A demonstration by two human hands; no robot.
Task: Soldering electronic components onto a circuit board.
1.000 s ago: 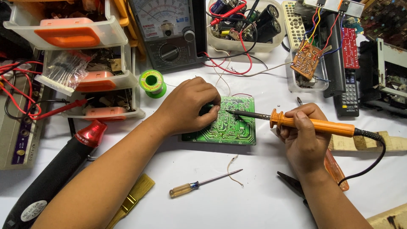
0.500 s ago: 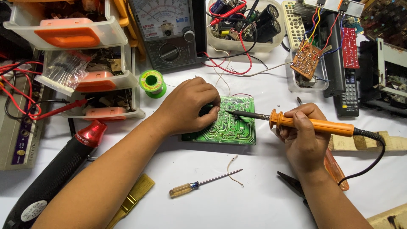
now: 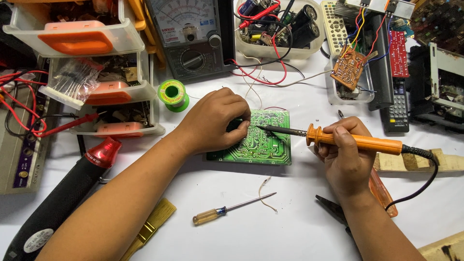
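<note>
left hand (image 3: 212, 123) curled down pinning the green circuit board (image 3: 263, 145), right hand (image 3: 344, 152) fisted around the orange soldering iron (image 3: 355, 141).

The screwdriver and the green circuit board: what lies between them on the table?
In the head view, only a short pale wire scrap lies on the white table between the screwdriver and the green circuit board.

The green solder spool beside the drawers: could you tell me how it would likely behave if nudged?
The solder spool rests on a flat end, so it would probably slide, not roll. Knocked onto its round side, it might roll away. It seems small yet likely heavy for its size.
</note>
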